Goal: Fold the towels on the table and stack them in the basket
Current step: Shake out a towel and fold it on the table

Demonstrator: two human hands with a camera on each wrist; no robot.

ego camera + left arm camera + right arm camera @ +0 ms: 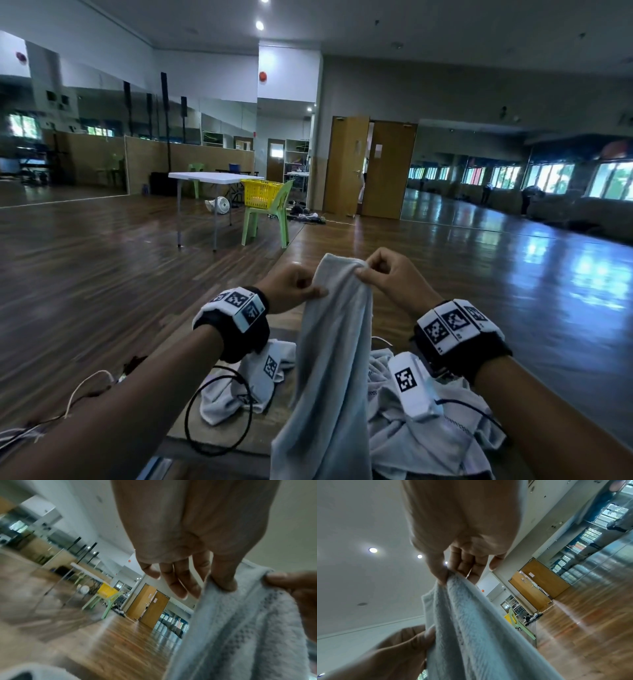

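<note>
A pale blue-grey towel hangs lengthwise in front of me, held up by its top edge. My left hand pinches that edge on the left side, and my right hand pinches it a little higher on the right. In the left wrist view my left hand has thumb and fingers on the towel. The right wrist view shows my right hand nipping the towel at a bunched corner. More crumpled white towels lie below on the wooden table.
A yellow basket sits on a green plastic chair far across the room, beside a white folding table. Black cables loop over the near table. Dark wooden floor spreads all around.
</note>
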